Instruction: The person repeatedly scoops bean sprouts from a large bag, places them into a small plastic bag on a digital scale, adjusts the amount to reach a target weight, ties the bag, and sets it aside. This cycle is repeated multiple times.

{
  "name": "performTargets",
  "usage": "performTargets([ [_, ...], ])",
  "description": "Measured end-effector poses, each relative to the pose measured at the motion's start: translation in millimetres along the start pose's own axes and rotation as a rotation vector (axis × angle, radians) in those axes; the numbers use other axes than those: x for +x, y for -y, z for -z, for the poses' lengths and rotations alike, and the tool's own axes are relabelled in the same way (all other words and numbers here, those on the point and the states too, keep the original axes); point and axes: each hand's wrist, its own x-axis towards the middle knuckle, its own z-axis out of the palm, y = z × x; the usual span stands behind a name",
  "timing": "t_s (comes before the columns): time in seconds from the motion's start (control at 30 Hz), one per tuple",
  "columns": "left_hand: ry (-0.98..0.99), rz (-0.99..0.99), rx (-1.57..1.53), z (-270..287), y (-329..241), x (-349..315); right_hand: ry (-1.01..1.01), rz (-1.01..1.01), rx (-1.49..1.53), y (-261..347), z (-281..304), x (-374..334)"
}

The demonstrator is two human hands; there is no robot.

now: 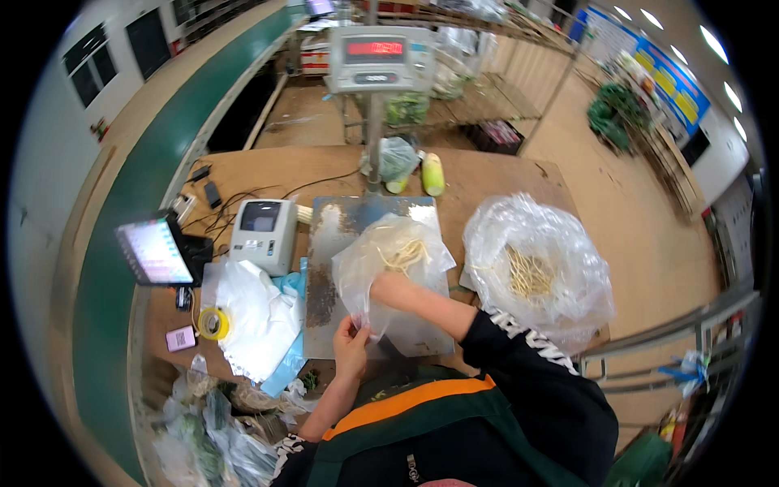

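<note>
A thin clear plastic bag (357, 272) lies over the metal scale platform (324, 325), with a small bunch of pale yellow strands (403, 256) inside it. At the bag's near edge, my left hand (351, 347) is closed, pinching the plastic. My right hand (391, 288) reaches into the bag's mouth, right beside the strands. Its fingers are hidden by the plastic and blur, so whether they grip anything cannot be told. To the right of the platform sits a large open clear bag (568, 252) holding more pale strands (529, 274).
The scale's display (377, 53) stands on a post behind the platform. Left are a label printer (264, 231), a screen (154, 250), white plastic bags (251, 316) and yellow tape (213, 323). A pale green vegetable (432, 174) lies behind. Bagged greens (199, 442) sit below the table.
</note>
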Motion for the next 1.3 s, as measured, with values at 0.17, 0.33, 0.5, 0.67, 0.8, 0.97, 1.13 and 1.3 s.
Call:
performTargets([
  [0.17, 0.016, -0.099, -0.103, -28, -23, -19, -0.587, 0.047, 0.447, -19, -60, 52],
  [0.33, -0.02, -0.139, -0.041, -21, -45, -2, 0.077, -0.509, 0.586, 48, 38, 54],
  [0.5, -0.41, -0.241, 0.15, 24, -16, -22, -0.788, 0.101, 0.276, 46, 55, -104],
  [0.67, -0.496, -0.272, 0.259, 39, -23, -58, -1.345, -1.003, 0.222, -74, 23, -256],
  [0.8, -0.398, -0.257, 0.256, 36, -13, -57, -0.742, -1.401, -0.177, -197, -64, -358],
  [0.97, -0.31, -0.295, 0.299, 13, -25, -66, 0.048, -1.506, 0.156, -216, -67, -337],
  [1.13, -0.336, -0.318, 0.313, 20, -21, -74, 0.064, -1.396, 0.161, -223, -84, -325],
  [1.3, -0.293, -0.27, 0.301, 18, -11, -65, -0.505, -1.459, 0.16, -247, -105, -369],
])
